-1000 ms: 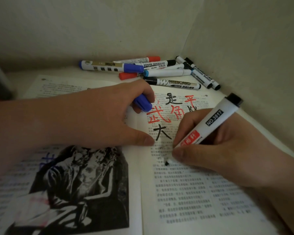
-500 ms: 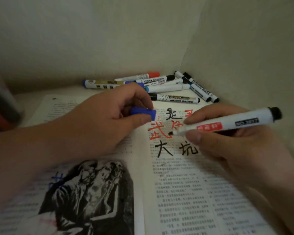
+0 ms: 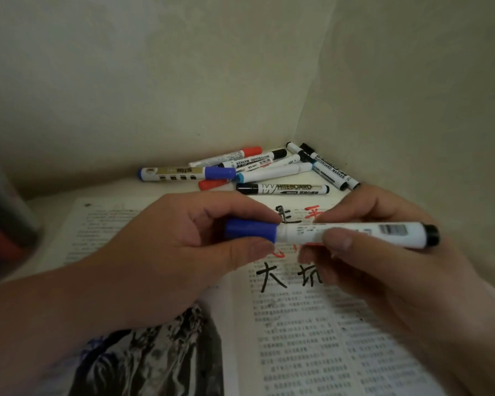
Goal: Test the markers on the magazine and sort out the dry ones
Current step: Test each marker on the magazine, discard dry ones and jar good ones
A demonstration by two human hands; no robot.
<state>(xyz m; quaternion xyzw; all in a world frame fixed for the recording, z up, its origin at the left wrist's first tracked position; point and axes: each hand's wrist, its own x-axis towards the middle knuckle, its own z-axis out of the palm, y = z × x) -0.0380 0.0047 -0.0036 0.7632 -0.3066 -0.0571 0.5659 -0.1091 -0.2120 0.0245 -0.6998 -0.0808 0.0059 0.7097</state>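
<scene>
A white marker point(image 3: 389, 234) is held level above the open magazine point(image 3: 297, 338).
The left hand point(image 3: 166, 247) pinches its blue cap point(image 3: 250, 233), the right hand point(image 3: 383, 270) pinches the barrel; other markers point(image 3: 269, 172) lie piled behind the magazine.

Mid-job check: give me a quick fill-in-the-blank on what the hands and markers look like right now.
1. The left hand pinches a ____ cap.
2. The right hand holds the marker, whose rear end is ____.
3. The spare markers lie in the wall ____ beyond the magazine.
Missing: blue; black; corner.
</scene>
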